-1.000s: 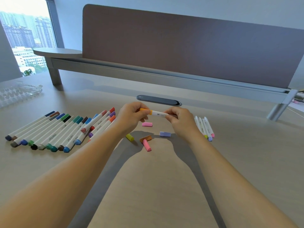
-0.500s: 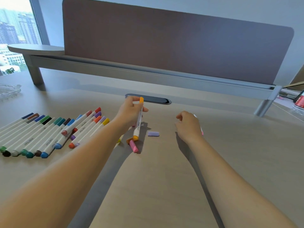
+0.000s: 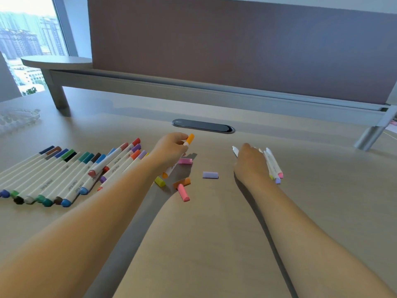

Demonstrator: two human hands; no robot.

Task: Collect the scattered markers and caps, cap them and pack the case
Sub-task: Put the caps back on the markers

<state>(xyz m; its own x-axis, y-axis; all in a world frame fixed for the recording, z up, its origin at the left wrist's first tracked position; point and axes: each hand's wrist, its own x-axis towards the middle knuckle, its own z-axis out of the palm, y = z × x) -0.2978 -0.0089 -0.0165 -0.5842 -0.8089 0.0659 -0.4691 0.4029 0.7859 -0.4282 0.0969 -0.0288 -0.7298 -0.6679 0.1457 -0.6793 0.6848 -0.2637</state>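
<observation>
Now my left hand point(image 3: 171, 150) pinches the orange marker point(image 3: 177, 157), its capped end raised beside the row of capped markers point(image 3: 64, 175). My right hand point(image 3: 250, 163) lies over the uncapped markers point(image 3: 274, 166); I cannot tell how its fingers are set. Loose caps point(image 3: 210, 175) lie on the desk point(image 3: 214, 233) between my hands.

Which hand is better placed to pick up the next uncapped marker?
Right. The right hand rests on the uncapped markers, while the left hand is occupied holding the orange marker.
</observation>
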